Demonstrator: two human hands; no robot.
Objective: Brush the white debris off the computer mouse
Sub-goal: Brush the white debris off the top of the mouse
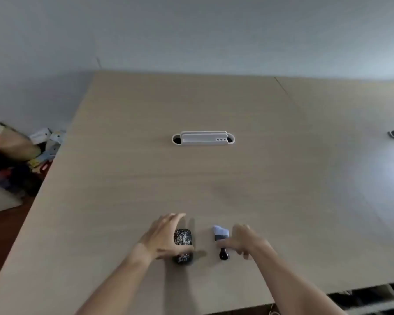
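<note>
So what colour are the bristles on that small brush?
Pale lilac-blue bristles, above a grey band and black handle; the head view shows it.

On the table point(214, 178), the computer mouse point(183, 237) lies near the front edge, with the brush point(221, 237) just to its right. My left hand point(163, 237) sits at the mouse's left side, thumb across its near end; my right hand point(246, 243) is at the brush's right. Behind both, mid-table, a cable slot point(203, 138). Clutter point(16, 155) lies off the table's left edge.
</note>
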